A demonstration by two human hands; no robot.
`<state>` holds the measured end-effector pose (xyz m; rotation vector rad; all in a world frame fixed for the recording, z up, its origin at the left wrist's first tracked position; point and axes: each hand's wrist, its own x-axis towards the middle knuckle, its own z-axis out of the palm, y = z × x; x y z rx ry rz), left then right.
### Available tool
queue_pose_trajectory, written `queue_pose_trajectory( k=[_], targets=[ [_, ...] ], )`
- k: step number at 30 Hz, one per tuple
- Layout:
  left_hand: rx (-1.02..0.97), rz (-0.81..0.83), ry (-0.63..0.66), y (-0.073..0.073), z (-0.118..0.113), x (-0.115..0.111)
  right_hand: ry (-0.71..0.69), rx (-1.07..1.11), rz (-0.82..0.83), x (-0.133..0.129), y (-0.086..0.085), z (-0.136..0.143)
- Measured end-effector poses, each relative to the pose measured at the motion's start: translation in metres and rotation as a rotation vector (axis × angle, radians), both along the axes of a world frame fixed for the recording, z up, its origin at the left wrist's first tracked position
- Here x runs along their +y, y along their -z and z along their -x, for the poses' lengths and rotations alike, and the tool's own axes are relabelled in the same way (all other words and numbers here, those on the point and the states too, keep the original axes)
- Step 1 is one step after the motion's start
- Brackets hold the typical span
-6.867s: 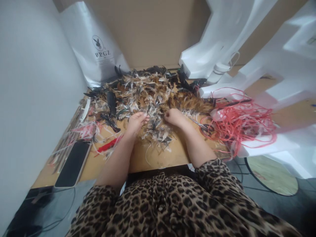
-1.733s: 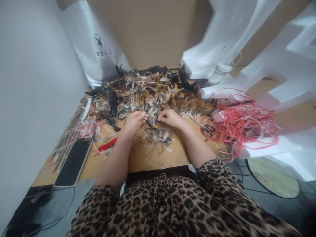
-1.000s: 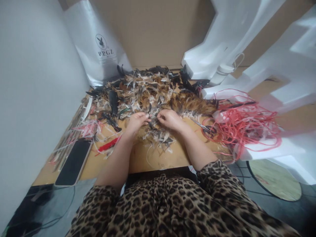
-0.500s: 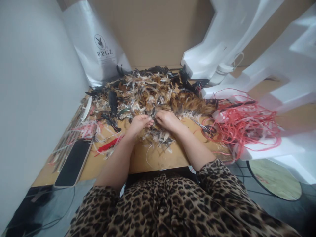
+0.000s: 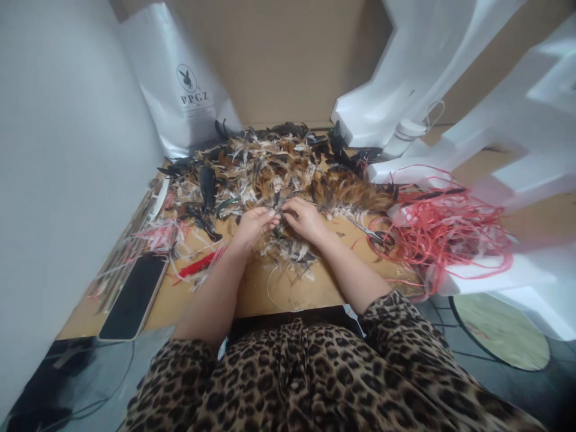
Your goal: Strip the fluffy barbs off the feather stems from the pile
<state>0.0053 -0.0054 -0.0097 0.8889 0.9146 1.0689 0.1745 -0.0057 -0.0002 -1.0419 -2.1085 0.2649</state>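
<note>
A big heap of brown, black and whitish feathers (image 5: 270, 162) covers the back of the wooden table (image 5: 306, 294). At its front edge my left hand (image 5: 258, 225) is pinched, fingertips together on something small, likely feather tips, that I cannot make out. My right hand (image 5: 302, 218) is beside it on the right, fingers bent and closed towards the left fingertips; what lies between them is too small to tell. Just below both hands is a smaller pile of grey and white feathers (image 5: 292, 251).
Phone (image 5: 132, 297), thin sticks (image 5: 130, 240) and red strip (image 5: 197, 264) are on the left. Scissors (image 5: 366, 230) lie right of my hands, beside tangled red ribbon (image 5: 450, 228). Behind stand a white bag (image 5: 180, 78) and a white bottle (image 5: 402, 135). A round stool (image 5: 499, 330) is lower right.
My right hand has shifted slightly, its fingers a little more spread and raised from the left fingertips. My left hand is nearly unchanged.
</note>
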Motion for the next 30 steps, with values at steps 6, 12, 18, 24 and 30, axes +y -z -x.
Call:
queue_pose_trajectory(
  k=[6,12,18,24,30],
  targets=[
    [-0.007,0.008,0.050,-0.001,-0.002,-0.002,-0.025,-0.061,-0.021,0.002,0.005,0.002],
    [-0.109,0.114,0.149,-0.004,0.000,-0.002,0.066,-0.267,-0.187,0.003,0.002,-0.002],
    [-0.148,0.172,0.167,-0.009,0.000,-0.004,0.113,-0.275,-0.210,-0.001,0.000,0.000],
    [-0.185,0.118,0.065,-0.009,0.004,-0.001,0.196,0.219,-0.002,-0.002,-0.004,0.001],
    [-0.133,-0.030,0.108,-0.009,0.005,-0.003,-0.012,0.759,0.766,0.001,-0.004,0.008]
  ],
)
